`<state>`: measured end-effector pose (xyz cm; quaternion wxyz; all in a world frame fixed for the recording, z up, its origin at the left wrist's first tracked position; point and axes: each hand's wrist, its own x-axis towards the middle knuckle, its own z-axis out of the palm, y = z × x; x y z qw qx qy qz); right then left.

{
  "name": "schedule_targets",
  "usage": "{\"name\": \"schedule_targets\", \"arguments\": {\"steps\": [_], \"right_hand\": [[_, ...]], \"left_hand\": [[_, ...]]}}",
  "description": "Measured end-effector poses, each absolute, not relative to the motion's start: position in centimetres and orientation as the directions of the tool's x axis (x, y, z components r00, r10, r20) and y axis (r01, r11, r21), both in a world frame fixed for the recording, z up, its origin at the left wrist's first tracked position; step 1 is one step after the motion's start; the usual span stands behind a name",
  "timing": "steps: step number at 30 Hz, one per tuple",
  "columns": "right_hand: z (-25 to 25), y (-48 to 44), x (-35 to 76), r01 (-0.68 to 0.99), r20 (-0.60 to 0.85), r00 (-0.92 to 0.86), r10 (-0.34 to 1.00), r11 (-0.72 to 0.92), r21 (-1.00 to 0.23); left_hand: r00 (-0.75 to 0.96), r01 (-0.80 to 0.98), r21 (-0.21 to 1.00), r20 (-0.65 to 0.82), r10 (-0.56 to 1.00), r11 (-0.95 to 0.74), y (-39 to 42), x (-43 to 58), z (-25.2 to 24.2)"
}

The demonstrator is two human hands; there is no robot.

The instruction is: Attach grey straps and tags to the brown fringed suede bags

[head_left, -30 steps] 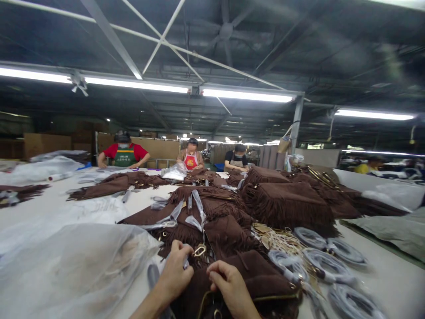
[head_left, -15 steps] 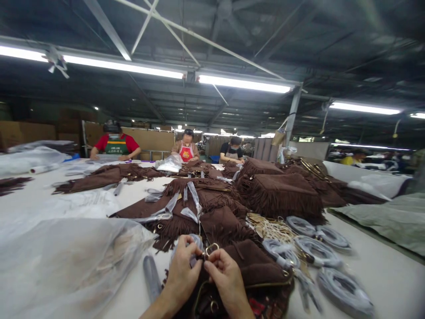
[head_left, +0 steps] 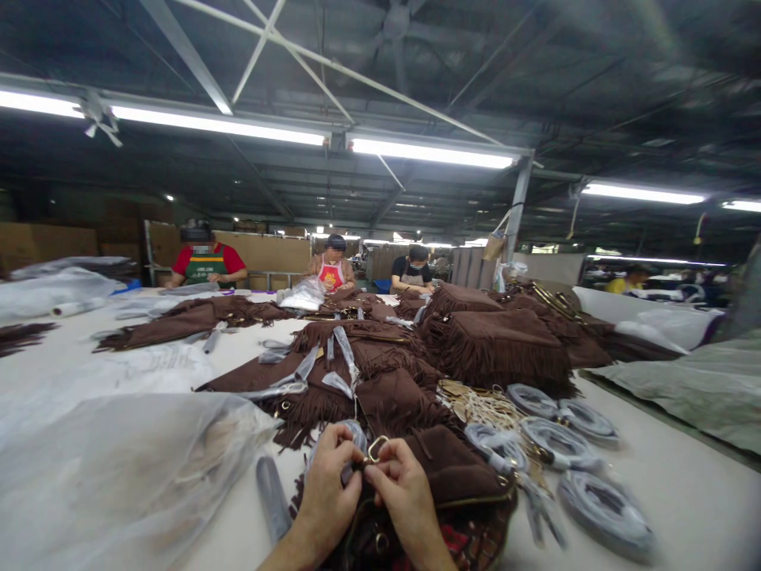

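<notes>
A dark brown suede bag (head_left: 460,472) lies in front of me, its zipped mouth open on a patterned lining. Over its near edge my left hand (head_left: 330,485) and my right hand (head_left: 405,490) meet, fingertips almost touching. Between them a gold-coloured metal ring (head_left: 376,449) stands up. My right thumb and index finger pinch at the ring's base. The left fingers are closed at the same spot, but what they grip is mostly hidden. Just behind the left hand shows a plastic-wrapped piece (head_left: 357,432).
Plastic-wrapped coiled straps (head_left: 605,514), pliers (head_left: 538,511) and corded tags (head_left: 481,406) lie right. Fringed brown bags (head_left: 505,349) are piled beyond. Plastic sheeting (head_left: 131,476) and a grey wrapped roll (head_left: 272,498) lie left. Several people (head_left: 333,270) work across the table.
My hands remain at the ring with small finger shifts; the right fingers sit slightly higher against it. The whole view has shifted slightly.
</notes>
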<state>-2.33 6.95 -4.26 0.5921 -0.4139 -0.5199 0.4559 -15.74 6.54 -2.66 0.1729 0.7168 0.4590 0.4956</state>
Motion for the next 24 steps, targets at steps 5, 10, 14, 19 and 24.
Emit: {"name": "schedule_targets", "arguments": {"steps": [5,10,14,19,24], "right_hand": [[-4.6,6.9,-2.1,-0.032,0.247,0.001,0.969,0.246,-0.969],[-5.1,7.0,-2.0,0.062,0.271,-0.046,0.961,0.274,-0.960],[-3.9,6.6,-1.4,0.044,0.298,0.011,0.955,0.297,-0.954],[-1.9,5.8,0.8,-0.380,0.114,-0.004,0.993,0.104,-0.919],[-1.8,5.6,1.0,-0.437,0.092,-0.055,0.994,0.059,-0.897]], "left_hand": [[0.092,0.346,0.859,0.369,0.925,-0.377,7.3,-16.0,-2.2],[0.031,0.332,0.917,0.221,0.975,-0.218,8.6,-15.6,-2.5],[-0.062,0.335,0.904,0.303,0.951,-0.266,8.6,-15.8,-1.7],[-0.046,0.251,0.904,0.368,0.929,-0.346,7.5,-16.0,0.7],[0.365,0.201,0.951,0.151,0.919,-0.236,5.9,-14.5,0.9]]}}
